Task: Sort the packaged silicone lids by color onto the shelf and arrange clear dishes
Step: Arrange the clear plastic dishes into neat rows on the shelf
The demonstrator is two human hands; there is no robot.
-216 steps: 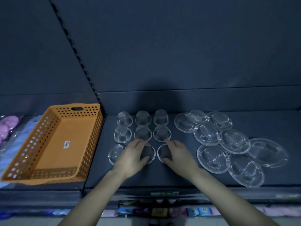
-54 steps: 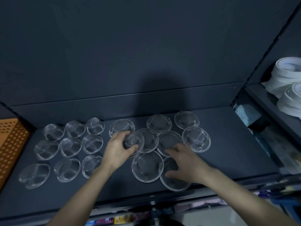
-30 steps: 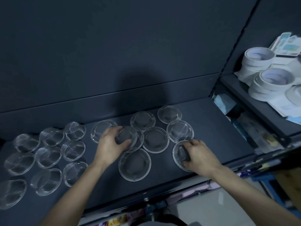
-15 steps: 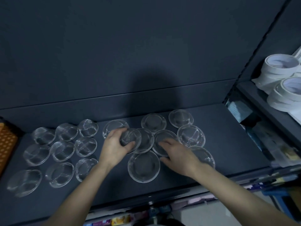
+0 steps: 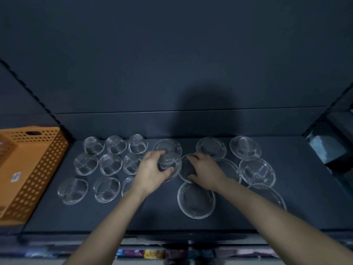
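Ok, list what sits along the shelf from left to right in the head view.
Orange basket → block of small clear dishes → left hand gripping a dish → right hand on a dish → larger clear dishes.

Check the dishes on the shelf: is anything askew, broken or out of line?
Nothing looks broken. The small dishes sit in tidy rows, but the larger dishes are uneven: the dish under the left hand overlaps the dish under the right hand, and the front dish sits out of line.
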